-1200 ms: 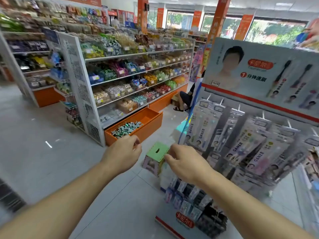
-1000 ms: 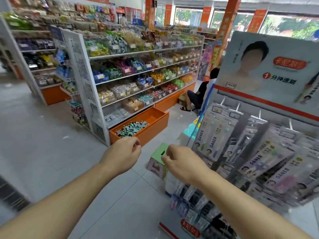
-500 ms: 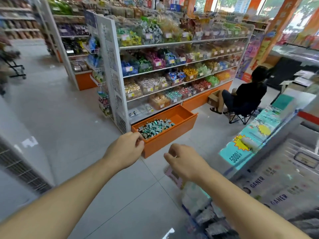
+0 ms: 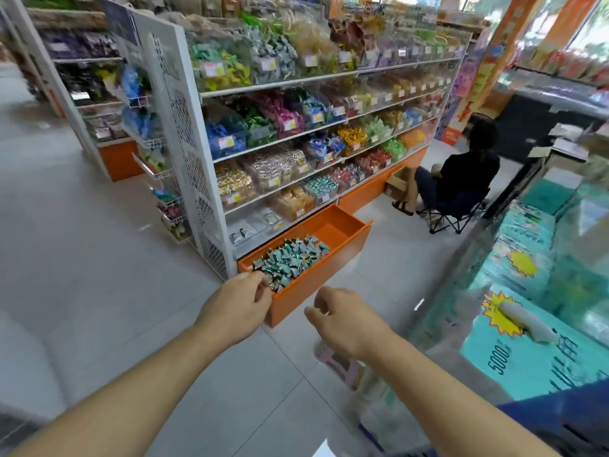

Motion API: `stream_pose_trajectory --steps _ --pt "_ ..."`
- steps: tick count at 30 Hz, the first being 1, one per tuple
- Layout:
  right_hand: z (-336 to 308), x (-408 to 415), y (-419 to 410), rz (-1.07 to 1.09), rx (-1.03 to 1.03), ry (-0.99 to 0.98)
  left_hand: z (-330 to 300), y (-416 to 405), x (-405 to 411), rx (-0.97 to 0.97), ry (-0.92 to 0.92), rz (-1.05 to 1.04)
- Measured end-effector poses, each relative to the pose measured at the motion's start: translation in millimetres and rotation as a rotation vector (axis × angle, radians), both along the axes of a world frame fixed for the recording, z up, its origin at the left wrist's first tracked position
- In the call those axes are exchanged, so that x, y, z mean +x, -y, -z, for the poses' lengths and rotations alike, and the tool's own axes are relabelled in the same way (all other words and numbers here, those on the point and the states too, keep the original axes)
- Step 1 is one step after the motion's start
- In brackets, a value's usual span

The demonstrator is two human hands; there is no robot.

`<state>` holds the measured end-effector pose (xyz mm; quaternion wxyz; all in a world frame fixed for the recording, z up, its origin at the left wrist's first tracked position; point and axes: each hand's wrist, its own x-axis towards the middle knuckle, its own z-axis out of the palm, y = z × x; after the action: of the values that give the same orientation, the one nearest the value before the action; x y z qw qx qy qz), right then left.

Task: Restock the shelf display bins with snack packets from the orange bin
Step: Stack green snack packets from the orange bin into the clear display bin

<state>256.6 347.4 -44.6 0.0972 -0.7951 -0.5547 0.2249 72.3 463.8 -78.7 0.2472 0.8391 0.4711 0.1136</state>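
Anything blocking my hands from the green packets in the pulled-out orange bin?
Nothing visible. The orange open-topped bin sits uncovered at the shelf's base, the green foil snack packets exposed. The left hand and right hand are both empty before it.

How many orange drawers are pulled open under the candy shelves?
1. The open orange drawer sticks out at the shelf's near end, with green snack packets piled inside. The next orange panel along is closed. Others farther off may be hidden.
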Motion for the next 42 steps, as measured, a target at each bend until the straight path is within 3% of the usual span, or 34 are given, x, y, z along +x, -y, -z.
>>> stream_pose_trajectory --steps 19,27,35,42 --pt "52 165 -298 -0.129 -0.085 -0.031 46 -268 125 -0.121 -0.075 -0.125" --pt "58 194 -414 -0.121 -0.093 0.005 64 -417 164 -0.139 -0.079 -0.027" --pt "60 242 -499 -0.097 -0.131 0.026 86 -510 219 -0.156 -0.071 0.036" --pt "101 290 -619 -0.283 -0.215 -0.024 124 -559 240 -0.212 -0.019 -0.163"
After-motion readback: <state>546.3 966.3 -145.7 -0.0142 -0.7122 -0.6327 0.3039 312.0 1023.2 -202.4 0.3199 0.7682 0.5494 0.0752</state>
